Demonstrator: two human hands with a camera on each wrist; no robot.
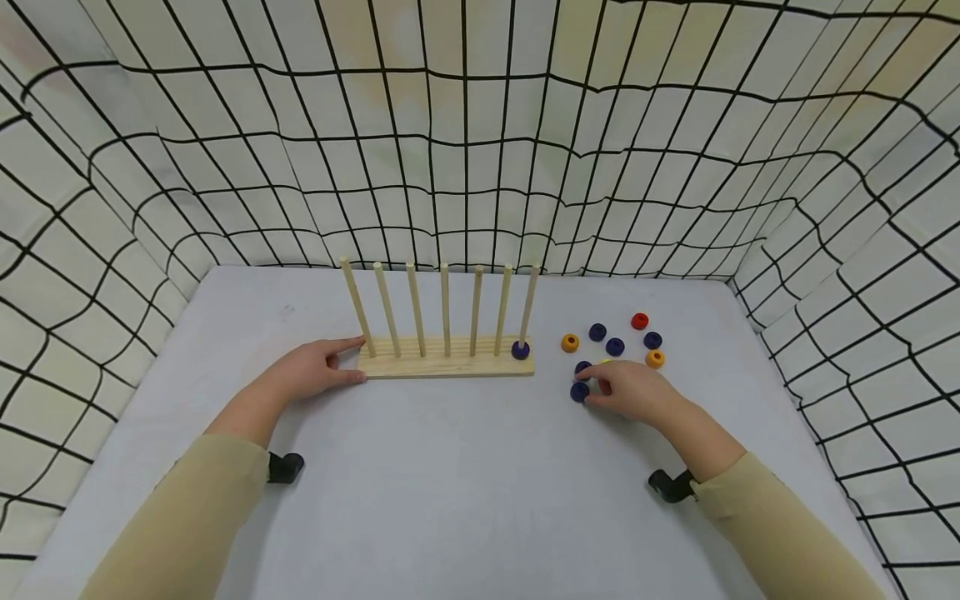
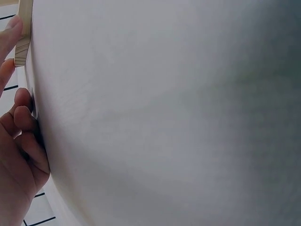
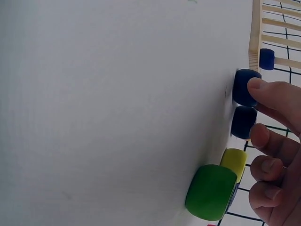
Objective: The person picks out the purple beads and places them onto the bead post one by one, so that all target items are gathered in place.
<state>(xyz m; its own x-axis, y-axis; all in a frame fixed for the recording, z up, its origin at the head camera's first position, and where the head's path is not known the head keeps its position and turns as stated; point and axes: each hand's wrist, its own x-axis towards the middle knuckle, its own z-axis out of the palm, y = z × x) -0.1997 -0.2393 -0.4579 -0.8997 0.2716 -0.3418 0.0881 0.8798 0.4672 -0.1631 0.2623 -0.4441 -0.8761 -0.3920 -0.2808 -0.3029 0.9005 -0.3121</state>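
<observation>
A wooden peg stand [image 1: 450, 367] with several upright pegs sits on the white table. One blue bead [image 1: 521, 351] is on its rightmost peg, down at the base. My left hand [image 1: 311, 369] grips the stand's left end between thumb and fingers, its other fingers curled near the table. To the right of the stand, my right hand [image 1: 633, 392] pinches a blue bead [image 3: 243, 87] with thumb and index finger, low at the tabletop. Another blue bead [image 3: 243, 122] lies right beside it. Past these, a yellow bead [image 3: 233, 162] and a green bead [image 3: 210, 192] lie under the hand.
Beyond my right hand lie loose beads: an orange bead [image 1: 570, 342], a second orange bead [image 1: 655, 358], a red bead [image 1: 640, 321] and several blue ones [image 1: 615, 347]. White walls with a black grid [image 1: 465, 142] enclose the table [image 1: 450, 483] at the back and sides.
</observation>
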